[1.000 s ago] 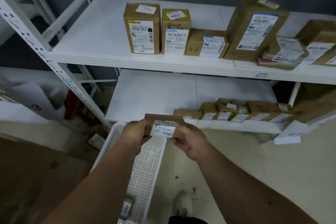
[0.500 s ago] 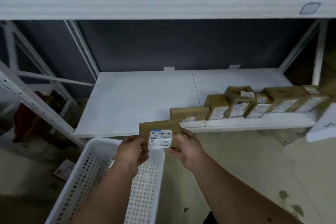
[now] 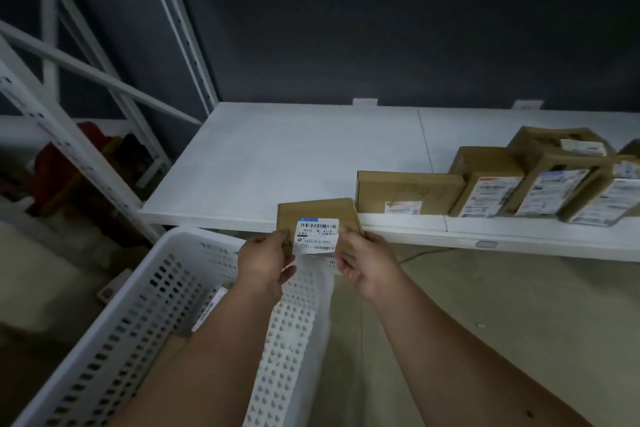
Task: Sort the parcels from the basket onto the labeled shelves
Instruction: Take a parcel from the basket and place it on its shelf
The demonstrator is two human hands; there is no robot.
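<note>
Head view shows a small brown parcel [image 3: 320,218] held up in front of the shelf edge, its white barcode label [image 3: 316,236] facing the camera. Both hands grasp it: the left hand [image 3: 265,262] pinches its left edge between thumb and fingers, and the right hand [image 3: 363,262] grips its right edge the same way. The parcel sits above the near corner of a white perforated basket [image 3: 284,340], which stands on the floor just below and to the left; inside the basket a bit of another labelled item [image 3: 207,310] shows, mostly hidden by the left forearm. Just behind the held parcel runs the white shelf [image 3: 277,163], its left half bare. On its right half, along the front edge, a row of brown boxes stands: a flat wide box [image 3: 408,191] nearest the parcel, then taller boxes [image 3: 491,180] with white labels, leaning against one another toward the right edge of the frame. A small tag [image 3: 486,244] is stuck on the shelf's front lip.
</note>
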